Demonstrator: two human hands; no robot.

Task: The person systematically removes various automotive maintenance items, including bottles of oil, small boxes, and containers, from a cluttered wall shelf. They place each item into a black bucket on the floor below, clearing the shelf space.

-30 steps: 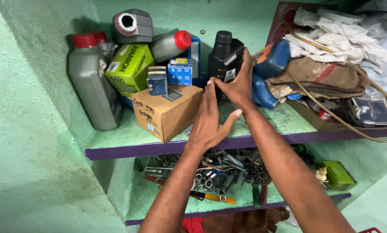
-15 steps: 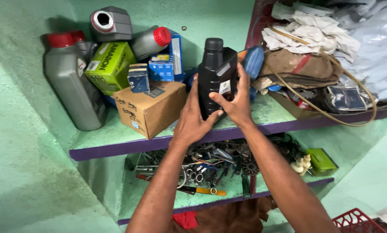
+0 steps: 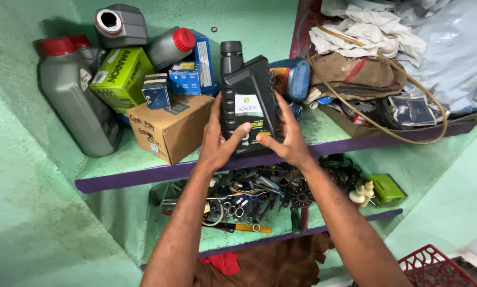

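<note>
Head view: two hands, left hand (image 3: pixel 217 143) and right hand (image 3: pixel 283 138), grip closed around one black bottle (image 3: pixel 247 103).

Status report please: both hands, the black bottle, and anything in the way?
Left hand and right hand grip black bottle, upright before upper shelf. Cardboard box close on left, apart.

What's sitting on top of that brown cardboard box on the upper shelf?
On the cardboard box rest a small dark blue box and a blue carton, with a green box leaning at its back edge. The left hand hides the box's right end.
</note>
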